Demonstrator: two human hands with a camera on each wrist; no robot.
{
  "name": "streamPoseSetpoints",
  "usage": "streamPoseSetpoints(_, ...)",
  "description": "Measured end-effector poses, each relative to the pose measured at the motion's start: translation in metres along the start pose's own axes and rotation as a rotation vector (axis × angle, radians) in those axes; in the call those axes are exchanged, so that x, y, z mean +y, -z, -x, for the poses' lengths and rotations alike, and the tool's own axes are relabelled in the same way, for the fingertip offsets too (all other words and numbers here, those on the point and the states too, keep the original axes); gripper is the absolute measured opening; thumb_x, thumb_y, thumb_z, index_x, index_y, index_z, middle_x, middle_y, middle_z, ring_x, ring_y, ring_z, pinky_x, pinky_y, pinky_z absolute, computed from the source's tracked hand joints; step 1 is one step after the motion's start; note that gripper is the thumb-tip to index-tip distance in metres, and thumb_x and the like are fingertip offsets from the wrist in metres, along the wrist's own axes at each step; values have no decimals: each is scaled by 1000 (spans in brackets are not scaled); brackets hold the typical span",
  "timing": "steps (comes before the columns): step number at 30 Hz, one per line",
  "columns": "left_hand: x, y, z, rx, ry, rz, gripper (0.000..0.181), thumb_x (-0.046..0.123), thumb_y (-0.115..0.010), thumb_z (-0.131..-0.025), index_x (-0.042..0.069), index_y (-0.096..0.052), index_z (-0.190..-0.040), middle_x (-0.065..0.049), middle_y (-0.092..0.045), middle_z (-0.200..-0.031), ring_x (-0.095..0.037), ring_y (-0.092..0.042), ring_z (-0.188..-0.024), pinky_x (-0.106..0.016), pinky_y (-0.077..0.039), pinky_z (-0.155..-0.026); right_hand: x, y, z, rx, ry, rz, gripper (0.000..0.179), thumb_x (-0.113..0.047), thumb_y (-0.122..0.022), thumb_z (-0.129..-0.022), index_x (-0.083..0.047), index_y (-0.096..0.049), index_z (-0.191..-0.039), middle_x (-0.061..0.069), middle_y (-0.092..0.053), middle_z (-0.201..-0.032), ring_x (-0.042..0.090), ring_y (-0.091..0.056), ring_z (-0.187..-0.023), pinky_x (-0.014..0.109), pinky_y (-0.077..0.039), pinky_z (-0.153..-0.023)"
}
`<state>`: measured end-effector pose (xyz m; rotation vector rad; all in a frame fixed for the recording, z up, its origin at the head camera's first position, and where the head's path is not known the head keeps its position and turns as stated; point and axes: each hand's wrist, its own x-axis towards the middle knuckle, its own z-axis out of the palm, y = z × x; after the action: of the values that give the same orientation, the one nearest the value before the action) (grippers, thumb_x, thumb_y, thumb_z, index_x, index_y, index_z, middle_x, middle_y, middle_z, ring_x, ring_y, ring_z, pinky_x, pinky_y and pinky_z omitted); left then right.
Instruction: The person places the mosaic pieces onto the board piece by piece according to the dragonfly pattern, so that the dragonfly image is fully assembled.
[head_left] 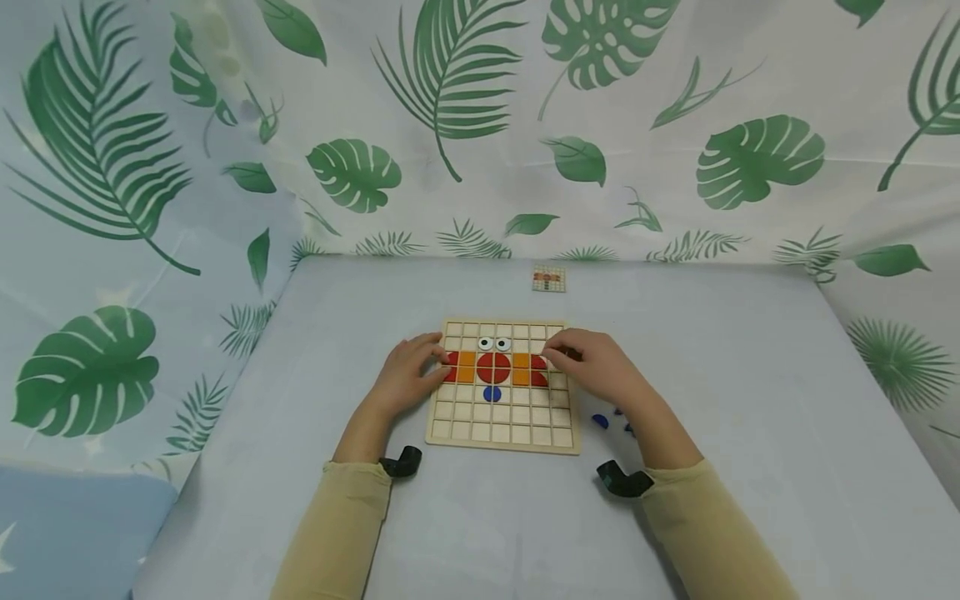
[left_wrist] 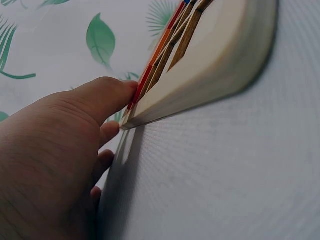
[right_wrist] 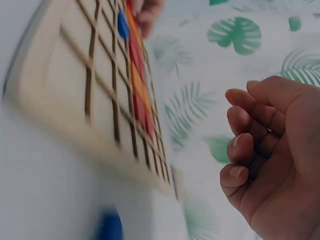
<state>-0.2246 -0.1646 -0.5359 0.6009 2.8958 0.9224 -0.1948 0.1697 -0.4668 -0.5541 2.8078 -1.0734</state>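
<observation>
A square wooden grid board (head_left: 502, 433) lies on the table in the head view. Red pieces (head_left: 493, 367) form a circle mid-board, between orange pieces (head_left: 466, 367) and further red pieces at both sides. Two eye discs (head_left: 503, 343) sit above the circle, and a blue disc (head_left: 492, 394) below. At the board's left edge is my left hand (head_left: 408, 372); its thumb touches a red piece (left_wrist: 145, 82), with fingers along the side. My right hand (head_left: 596, 362) hovers by the right edge. Its fingers (right_wrist: 240, 147) curl loosely around nothing in the right wrist view.
Several loose blue pieces (head_left: 600, 421) lie right of the board, partly hidden by the right forearm. A small patterned card (head_left: 549, 279) lies behind the board. Black devices (head_left: 624, 480) sit at both wrists. Leaf-print cloth (head_left: 630, 167) hangs behind the table.
</observation>
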Motion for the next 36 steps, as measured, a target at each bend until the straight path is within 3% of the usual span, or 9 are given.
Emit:
streamPoseSetpoints(10, -1, 0, 1, -2, 14, -3, 13, 35, -65, -95, 24, -59, -97, -6, -46, -153, -29, -39, -144, -55, -18, -125, 32, 37, 37, -8, -40, 69, 24, -34, -60, -99, -15, -70, -108, -3, -67, -94, 16, -55, -79, 30, -51, -70)
streamPoseSetpoints(22, 2, -2, 0, -3, 15, -3, 12, 34, -64, -96, 24, -59, -98, -5, -46, -152, -29, -39, -144, -56, -18, -124, 76, 48, 84, -114, -60, 64, 13, -23, -67, -95, -22, -69, -108, -9, -61, -88, 6, -52, -77, 22, -48, -63)
streamPoseSetpoints(36, 1, -1, 0, 4, 13, 2, 12, 35, -65, -95, 25, -59, -97, -5, -46, -153, -29, -39, -145, -56, -18, -125, 98, 38, 91, -89, -36, 71, 15, -22, -72, -91, -25, -68, -105, -11, -65, -96, 4, -55, -83, 22, -52, -72)
